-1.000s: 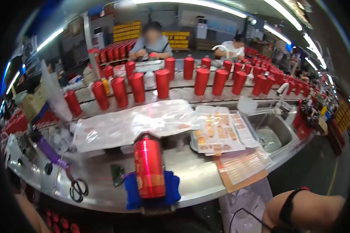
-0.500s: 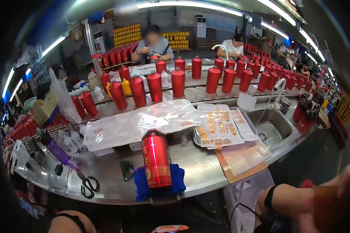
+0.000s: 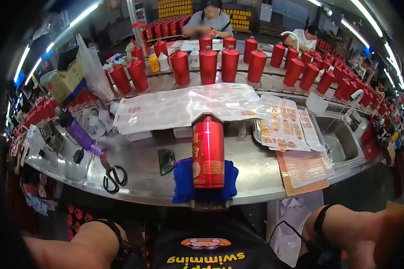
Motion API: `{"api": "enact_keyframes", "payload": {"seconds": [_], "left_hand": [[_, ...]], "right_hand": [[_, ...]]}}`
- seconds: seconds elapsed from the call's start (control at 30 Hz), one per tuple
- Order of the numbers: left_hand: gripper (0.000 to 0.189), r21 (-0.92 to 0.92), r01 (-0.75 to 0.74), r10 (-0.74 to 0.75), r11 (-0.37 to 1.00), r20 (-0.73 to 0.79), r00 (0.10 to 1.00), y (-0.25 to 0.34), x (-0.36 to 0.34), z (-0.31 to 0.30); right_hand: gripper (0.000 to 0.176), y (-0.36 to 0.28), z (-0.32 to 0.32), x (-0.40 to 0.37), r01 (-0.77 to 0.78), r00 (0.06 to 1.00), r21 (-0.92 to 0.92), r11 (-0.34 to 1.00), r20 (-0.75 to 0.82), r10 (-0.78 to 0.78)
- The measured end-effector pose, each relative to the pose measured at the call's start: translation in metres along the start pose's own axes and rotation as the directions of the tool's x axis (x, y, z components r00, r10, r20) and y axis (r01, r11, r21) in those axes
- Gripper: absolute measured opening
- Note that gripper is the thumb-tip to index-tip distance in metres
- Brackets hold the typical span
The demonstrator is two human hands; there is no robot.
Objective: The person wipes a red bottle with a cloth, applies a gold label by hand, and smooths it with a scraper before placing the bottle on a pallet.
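Red bottle (image 3: 208,152), gold print showing, rests on blue cloth (image 3: 182,179) at the near bench (image 3: 139,179) edge; left hand (image 3: 125,240) and right hand (image 3: 314,251) low, apart from it; fingers hidden, grip cannot be told; label sheets (image 3: 283,127) lie far right.

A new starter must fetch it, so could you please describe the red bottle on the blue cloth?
Find the steel bench nearest the camera; at the middle of its front edge sits a blue cloth. The red bottle rests on it, cap pointing away. Unlike the upright red bottles behind, it is alone and appears to lie flat.
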State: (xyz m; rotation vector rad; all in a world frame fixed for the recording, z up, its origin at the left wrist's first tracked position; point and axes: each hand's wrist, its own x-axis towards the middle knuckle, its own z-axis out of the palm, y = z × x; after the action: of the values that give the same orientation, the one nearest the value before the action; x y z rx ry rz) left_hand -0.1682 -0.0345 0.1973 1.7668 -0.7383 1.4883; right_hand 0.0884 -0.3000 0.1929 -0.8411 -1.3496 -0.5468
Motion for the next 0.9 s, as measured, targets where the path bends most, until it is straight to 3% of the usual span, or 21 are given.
{"api": "enact_keyframes", "payload": {"seconds": [0.1,0.2,0.23,0.3,0.37,0.43,0.47,0.53,0.67,0.77,0.83,0.9], "left_hand": [[0.031,0.036,0.027,-0.027,0.999,0.014,1.0,-0.003,-0.005,0.001],[0.031,0.159,0.185,-0.197,0.97,0.061,0.979,-0.049,-0.037,0.01],[0.047,0.206,0.246,-0.273,0.947,0.113,0.955,-0.078,-0.06,0.019],[0.078,0.394,0.403,-0.52,0.826,0.257,0.815,-0.109,-0.103,0.033],[0.09,0.597,0.317,-0.594,0.737,0.348,0.726,-0.125,-0.126,0.052],[0.092,0.699,0.258,-0.631,0.668,0.347,0.694,-0.138,-0.146,0.066],[0.093,0.746,0.22,-0.646,0.629,0.343,0.682,-0.144,-0.155,0.069],[0.094,0.684,0.282,-0.632,0.673,0.333,0.7,-0.155,-0.172,0.069],[0.093,0.497,0.555,-0.714,0.667,0.215,0.666,-0.16,-0.194,0.071],[0.091,0.493,0.603,-0.752,0.627,0.18,0.634,-0.158,-0.2,0.07],[0.09,0.585,0.468,-0.676,0.663,0.197,0.71,-0.158,-0.192,0.071],[0.088,0.624,0.375,-0.624,0.686,0.239,0.744,-0.16,-0.182,0.071]], "right_hand": [[0.054,0.012,0.014,-0.011,-0.05,0.998,0.009,0.999,-0.028,0.05],[0.054,0.037,0.037,-0.036,-0.253,0.964,0.014,0.967,-0.079,0.253],[0.055,0.049,0.043,-0.047,-0.371,0.923,0.025,0.928,-0.099,0.371],[0.055,0.081,0.054,-0.08,-0.668,0.73,0.111,0.736,-0.097,0.677],[0.039,0.108,0.057,-0.122,-0.873,0.448,0.227,0.432,0.023,0.894],[0.031,0.126,0.063,-0.159,-0.917,0.286,0.316,0.245,0.089,0.954],[0.028,0.132,0.067,-0.168,-0.904,0.259,0.37,0.213,0.08,0.963],[0.024,0.139,0.079,-0.178,-0.867,0.203,0.475,0.15,0.061,0.977],[0.018,0.144,0.085,-0.177,-0.909,0.212,0.37,0.191,0.015,0.977],[0.018,0.149,0.084,-0.17,-0.923,0.232,0.323,0.21,0.031,0.972],[0.019,0.153,0.083,-0.165,-0.92,0.259,0.31,0.239,0.025,0.966],[0.019,0.153,0.083,-0.161,-0.92,0.229,0.335,0.205,0.034,0.973]]}}
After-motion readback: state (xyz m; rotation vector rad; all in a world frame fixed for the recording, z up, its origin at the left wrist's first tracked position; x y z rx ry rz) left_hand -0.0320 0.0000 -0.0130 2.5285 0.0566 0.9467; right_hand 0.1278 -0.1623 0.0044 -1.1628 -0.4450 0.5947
